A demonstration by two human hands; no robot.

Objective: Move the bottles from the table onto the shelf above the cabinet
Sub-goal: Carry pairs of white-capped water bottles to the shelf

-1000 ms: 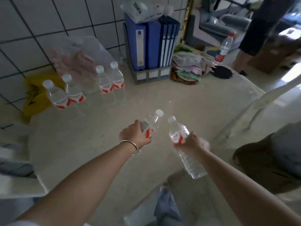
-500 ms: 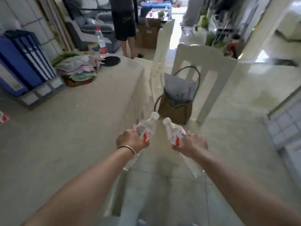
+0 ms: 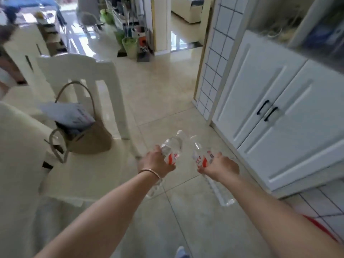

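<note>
My left hand point(image 3: 155, 162) grips a clear water bottle point(image 3: 172, 150) with a red and white label, its cap pointing away from me. My right hand point(image 3: 220, 167) holds a second, like bottle point(image 3: 200, 155), whose clear base sticks out below my wrist. Both bottles hang side by side over the tiled floor. The white cabinet point(image 3: 270, 112) with black door handles stands to the right. Above it, at the top right, a blurred shelf point(image 3: 290, 32) runs along the cabinet's top. The table edge point(image 3: 16, 138) lies at the left.
A white chair point(image 3: 78, 75) stands left of my hands with a tan handbag point(image 3: 87, 135) on its seat. A tiled wall column point(image 3: 212, 71) borders the cabinet's far side. Plants and a green bin point(image 3: 129, 45) sit far ahead by a doorway. Beige floor tiles spread between chair and cabinet.
The view has swung right from the table with its bottles and binders to the chair and now the cabinet. Both hands keep their bottles, held out in front.
</note>
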